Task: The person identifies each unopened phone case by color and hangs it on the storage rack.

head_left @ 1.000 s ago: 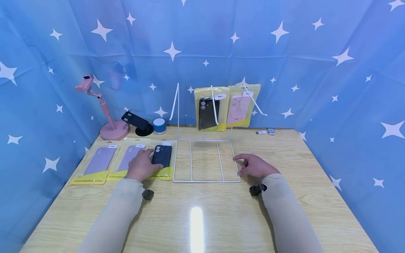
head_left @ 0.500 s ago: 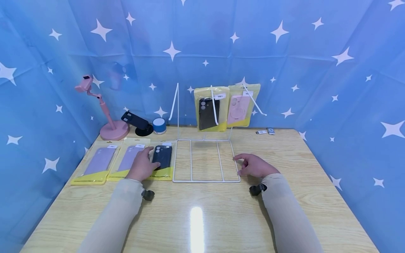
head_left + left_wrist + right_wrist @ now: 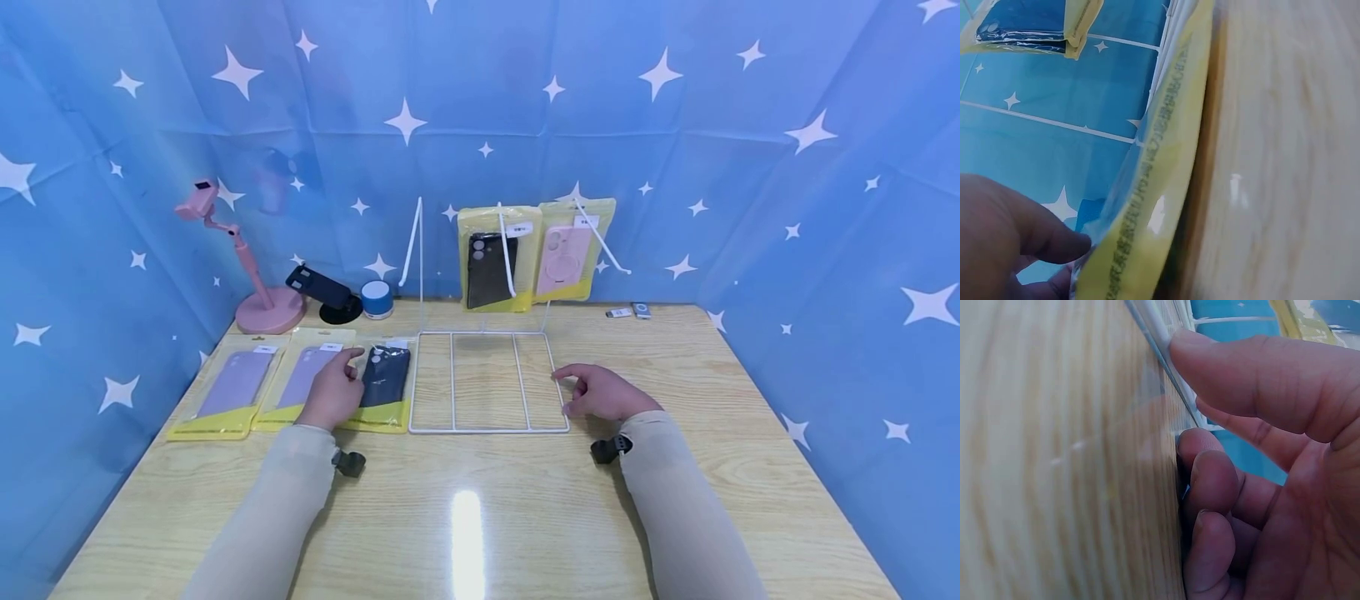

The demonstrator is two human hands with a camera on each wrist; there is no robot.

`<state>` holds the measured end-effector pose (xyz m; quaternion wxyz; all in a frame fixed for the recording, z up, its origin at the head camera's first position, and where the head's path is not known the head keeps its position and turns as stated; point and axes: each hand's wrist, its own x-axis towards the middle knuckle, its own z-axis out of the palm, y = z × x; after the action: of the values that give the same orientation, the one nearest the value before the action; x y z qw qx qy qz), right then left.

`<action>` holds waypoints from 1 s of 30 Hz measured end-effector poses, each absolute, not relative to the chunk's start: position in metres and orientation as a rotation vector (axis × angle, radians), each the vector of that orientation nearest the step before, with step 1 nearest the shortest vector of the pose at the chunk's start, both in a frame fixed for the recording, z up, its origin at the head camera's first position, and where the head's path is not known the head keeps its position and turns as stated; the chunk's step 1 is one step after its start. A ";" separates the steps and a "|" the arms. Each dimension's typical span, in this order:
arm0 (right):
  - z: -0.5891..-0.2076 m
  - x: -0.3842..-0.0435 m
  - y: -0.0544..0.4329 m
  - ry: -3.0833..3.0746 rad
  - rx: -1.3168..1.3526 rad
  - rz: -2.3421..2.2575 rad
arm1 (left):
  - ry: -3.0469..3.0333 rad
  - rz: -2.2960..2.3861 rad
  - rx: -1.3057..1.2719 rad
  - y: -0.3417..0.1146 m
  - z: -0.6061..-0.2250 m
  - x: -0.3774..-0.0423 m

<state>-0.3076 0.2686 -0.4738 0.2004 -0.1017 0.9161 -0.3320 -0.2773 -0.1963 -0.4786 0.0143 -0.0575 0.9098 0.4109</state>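
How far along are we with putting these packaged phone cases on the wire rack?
Done, it seems: the packaged black phone case and packaged pink phone case hang on the white wire rack. In hand: the left hand pinches the packaged dark phone case while the right hand touches the rack's base. Probably left: two packaged purple phone cases lying on the table.

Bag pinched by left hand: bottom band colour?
The band is yellow with dark print, clearest in the left wrist view.
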 end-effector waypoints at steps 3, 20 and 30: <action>-0.474 -0.307 0.269 2.561 -0.292 -0.932 | 2.840 1.308 -0.174 -0.195 -0.478 -0.276; -0.475 -0.306 0.268 2.570 -0.298 -0.932 | 2.713 1.349 -0.139 -0.197 -0.480 -0.275; -0.473 -0.305 0.267 2.583 -0.302 -0.909 | 2.780 1.388 -0.121 -0.201 -0.480 -0.276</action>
<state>-0.3053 0.2671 -0.4728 0.1923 -0.1076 0.9201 -0.3238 -0.2762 -0.2009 -0.4804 0.0159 -0.0388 0.8939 0.4464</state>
